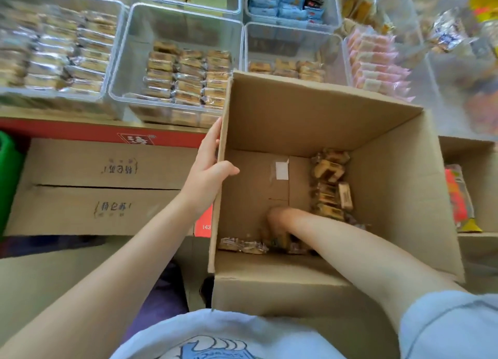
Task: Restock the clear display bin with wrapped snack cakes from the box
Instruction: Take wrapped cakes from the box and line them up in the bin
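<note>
Right hand point(280, 221) digs among the last snack cakes point(330, 186) in the box point(310, 110), grip unclear; left hand point(208, 167) clasps its wall; the display bin point(186, 62) sits part-filled.

Single head view, steep downward tilt, close over open box point(310, 132), bins point(175, 62) beyond

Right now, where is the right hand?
Down inside the cardboard box, the right hand is at its floor among the wrapped snack cakes, near the box's near wall.

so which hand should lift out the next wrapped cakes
Right. The right hand is already down in the brown cardboard box among the wrapped snack cakes, while the left hand grips the box's left wall.
</note>
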Demonstrator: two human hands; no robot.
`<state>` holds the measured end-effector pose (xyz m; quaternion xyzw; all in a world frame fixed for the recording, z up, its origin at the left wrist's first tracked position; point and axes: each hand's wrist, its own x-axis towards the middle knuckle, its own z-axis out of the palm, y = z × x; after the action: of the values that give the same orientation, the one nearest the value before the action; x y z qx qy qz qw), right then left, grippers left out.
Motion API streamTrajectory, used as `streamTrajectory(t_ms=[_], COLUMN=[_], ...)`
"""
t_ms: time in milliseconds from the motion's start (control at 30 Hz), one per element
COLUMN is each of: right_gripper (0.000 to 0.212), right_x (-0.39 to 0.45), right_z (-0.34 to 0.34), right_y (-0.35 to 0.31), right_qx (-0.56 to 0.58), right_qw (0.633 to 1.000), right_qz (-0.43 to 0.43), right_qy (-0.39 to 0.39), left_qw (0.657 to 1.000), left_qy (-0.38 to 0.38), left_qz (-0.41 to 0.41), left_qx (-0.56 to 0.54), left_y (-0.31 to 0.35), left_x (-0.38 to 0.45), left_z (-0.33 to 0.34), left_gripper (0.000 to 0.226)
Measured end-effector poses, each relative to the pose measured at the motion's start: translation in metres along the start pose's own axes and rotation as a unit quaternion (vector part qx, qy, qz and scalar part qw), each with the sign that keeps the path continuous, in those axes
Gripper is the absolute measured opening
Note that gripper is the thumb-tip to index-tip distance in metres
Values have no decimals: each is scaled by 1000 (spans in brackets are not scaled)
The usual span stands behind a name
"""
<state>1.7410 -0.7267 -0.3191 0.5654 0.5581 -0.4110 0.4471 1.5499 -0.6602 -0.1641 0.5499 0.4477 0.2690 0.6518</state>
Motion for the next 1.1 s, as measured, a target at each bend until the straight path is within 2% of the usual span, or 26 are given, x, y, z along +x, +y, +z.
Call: streamTrajectory(t_ms=[67, 167, 300, 367, 433, 500, 567, 633, 733, 800, 900, 967, 1033, 1100], right_gripper=[38, 49, 34, 38, 41, 38, 31, 29, 30, 33, 36, 38, 41, 42], right_x=[-11, -41, -123, -163, -193, -213, -217, -208, -181, -149, -92, -58, -31, -12], right_z=[-11, -48, -110, -132, -151, -174, -201, -229, -271, -298, -331, -343, -348, -349], right_y=[5, 17, 38, 43, 39, 23, -2, -31, -75, -100, -133, -155, -171, -186], right_qx=[44, 214, 453, 542, 606, 614, 596, 573, 499, 447, 387, 347, 312, 280], right_qw=[999, 971, 867, 783, 702, 662, 646, 651, 703, 744, 775, 803, 836, 871], right_qz=[-10, -56, -185, -285, -339, -354, -343, -301, -233, -174, -95, -46, -5, -5], right_qy=[7, 85, 94, 107, 156, 245, 330, 396, 449, 466, 490, 483, 452, 404], left_qw=[1000, 1000, 999, 999, 999, 994, 974, 938, 871, 823, 774, 772, 784, 794], left_qy=[-2, -6, -33, -29, 11, 58, 87, 113, 126, 92, 15, -12, -26, -36], left_qz=[1, -2, -1, -9, -26, -29, -16, -2, 16, 13, 8, 27, 41, 46], left_qx=[-2, -10, 4, 18, 29, 84, 208, 327, 475, 560, 633, 635, 618, 605], left_y=[-1, -3, -6, -7, -10, -16, -24, -30, -36, -45, -63, -72, -73, -73], left_x=[0, 0, -1, -1, 0, 8, 26, 49, 81, 98, 110, 112, 114, 115], left_z=[0, -3, -9, -16, -30, -57, -93, -131, -182, -214, -252, -266, -273, -278], left_gripper=[95, 93, 86, 73, 57, 55, 61, 65, 73, 79, 88, 90, 88, 87])
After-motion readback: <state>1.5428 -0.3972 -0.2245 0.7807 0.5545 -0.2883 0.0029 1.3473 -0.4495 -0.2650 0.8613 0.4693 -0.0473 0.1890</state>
